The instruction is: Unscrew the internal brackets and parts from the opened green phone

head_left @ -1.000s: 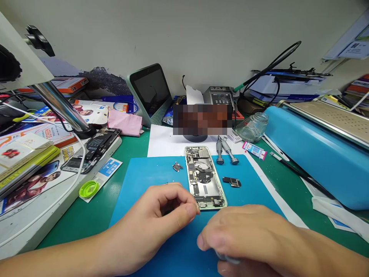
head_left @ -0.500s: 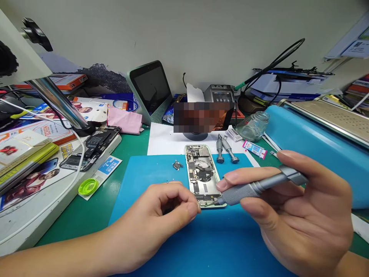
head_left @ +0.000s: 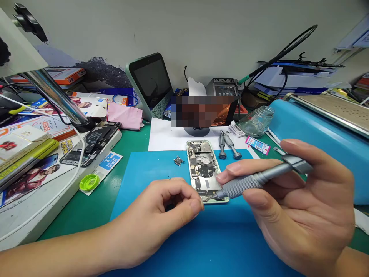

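An opened phone [head_left: 206, 173] lies on the blue mat [head_left: 150, 165], its inner parts bare. My right hand [head_left: 300, 200] grips a grey precision screwdriver [head_left: 248, 184], which slants down and left to the phone's lower end. The screwdriver's tip meets the fingertips of my left hand [head_left: 173, 211], where thumb and forefinger are pinched together at the phone's lower left corner. Whatever sits between them is too small to make out. Left of the phone rests a small dark component [head_left: 179, 161], with tiny specks below it.
Two more screwdrivers [head_left: 221, 146] lie beyond the phone, near a glass jar [head_left: 256, 122]. A green cap [head_left: 89, 182] and another phone body [head_left: 93, 144] are at left. A display [head_left: 151, 84] stands behind; a blue machine [head_left: 314, 154] is at right.
The view has shifted slightly. The screwdriver's tip is a little closer to my left fingertips; both hands keep nearly the same pose.
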The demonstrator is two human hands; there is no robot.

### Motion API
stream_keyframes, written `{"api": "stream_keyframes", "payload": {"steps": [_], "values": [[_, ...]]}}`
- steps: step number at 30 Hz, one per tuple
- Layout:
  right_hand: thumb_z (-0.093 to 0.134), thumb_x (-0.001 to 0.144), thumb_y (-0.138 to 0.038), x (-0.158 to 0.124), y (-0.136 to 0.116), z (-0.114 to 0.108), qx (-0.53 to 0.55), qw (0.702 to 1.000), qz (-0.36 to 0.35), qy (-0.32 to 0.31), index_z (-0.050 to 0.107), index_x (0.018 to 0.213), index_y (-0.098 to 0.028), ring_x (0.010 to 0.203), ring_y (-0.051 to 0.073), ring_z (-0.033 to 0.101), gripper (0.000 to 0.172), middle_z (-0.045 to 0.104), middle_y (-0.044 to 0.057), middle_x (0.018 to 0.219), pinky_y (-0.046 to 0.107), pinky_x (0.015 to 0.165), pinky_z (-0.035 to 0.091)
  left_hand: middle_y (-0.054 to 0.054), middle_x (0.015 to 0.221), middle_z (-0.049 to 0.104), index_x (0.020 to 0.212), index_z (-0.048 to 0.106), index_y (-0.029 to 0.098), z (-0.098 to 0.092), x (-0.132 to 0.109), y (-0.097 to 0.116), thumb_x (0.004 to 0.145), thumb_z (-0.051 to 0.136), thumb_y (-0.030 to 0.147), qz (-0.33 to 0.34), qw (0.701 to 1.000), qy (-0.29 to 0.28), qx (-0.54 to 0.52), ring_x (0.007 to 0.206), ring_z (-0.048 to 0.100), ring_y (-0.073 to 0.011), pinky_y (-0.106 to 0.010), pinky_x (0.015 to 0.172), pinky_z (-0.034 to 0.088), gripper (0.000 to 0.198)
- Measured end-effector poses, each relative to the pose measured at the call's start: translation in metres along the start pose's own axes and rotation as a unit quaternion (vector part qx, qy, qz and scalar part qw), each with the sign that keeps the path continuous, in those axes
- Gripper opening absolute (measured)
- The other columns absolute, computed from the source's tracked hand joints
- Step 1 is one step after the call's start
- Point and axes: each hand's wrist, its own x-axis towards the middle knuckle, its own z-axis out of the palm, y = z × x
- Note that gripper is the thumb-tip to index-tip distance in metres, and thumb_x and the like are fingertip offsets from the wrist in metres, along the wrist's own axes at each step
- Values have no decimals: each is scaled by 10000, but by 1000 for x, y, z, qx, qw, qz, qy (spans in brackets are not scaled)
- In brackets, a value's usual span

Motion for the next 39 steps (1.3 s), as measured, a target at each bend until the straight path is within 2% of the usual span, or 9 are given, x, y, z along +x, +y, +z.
{"api": "stream_keyframes", "payload": {"steps": [5, 14, 22, 27, 31, 39], "values": [[756, 929, -103, -1, 2, -1, -4, 1000, 2, -17, 590, 1411, -302, 912, 180, 809, 547, 814, -1, 1057, 279, 857, 723, 47, 788, 572, 837, 661, 195, -1, 0, -1, 1016, 639, 354, 4, 1000, -3, 2, 748, 471, -107, -226, 684, 370, 241], [762, 931, -131, 1, 1, 1, 3, 1000, 24, -20, 611, 1387, -328, 873, 174, 812, 519, 823, -7, 1055, 275, 823, 723, 54, 816, 607, 859, 673, 207, -1, 0, -2, 1025, 642, 342, 6, 1000, -8, 2, 768, 489, -102, -221, 704, 379, 216], [747, 953, -169, 3, 1, -1, 17, 996, 79, -42, 596, 1402, -370, 884, 163, 801, 515, 810, -10, 1066, 282, 847, 709, 46, 830, 620, 855, 669, 203, -1, -2, -1, 1041, 627, 336, 16, 999, -6, 27, 779, 492, -111, -239, 713, 375, 233], [731, 930, -103, 5, 1, -2, 13, 997, 67, -45, 602, 1406, -351, 841, 187, 798, 552, 816, 11, 1045, 317, 773, 727, 41, 838, 622, 859, 669, 202, -1, -2, -1, 1040, 627, 341, 10, 1000, -9, 23, 784, 497, -117, -244, 720, 377, 232], [750, 922, -122, 4, 1, -1, 4, 997, 68, -29, 610, 1390, -359, 813, 208, 796, 542, 822, 17, 1022, 353, 742, 732, 35, 839, 624, 858, 670, 197, 0, -2, 0, 1024, 640, 333, 7, 1000, -8, 15, 779, 502, -118, -243, 711, 380, 217], [755, 912, -107, 6, 1, -2, 4, 998, 58, -29, 617, 1392, -345, 828, 177, 801, 553, 819, -3, 1036, 284, 771, 719, 28, 824, 584, 948, 725, 218, 0, 0, -2, 996, 662, 374, -18, 1000, 3, -1, 773, 496, -125, -237, 691, 390, 175]]}}
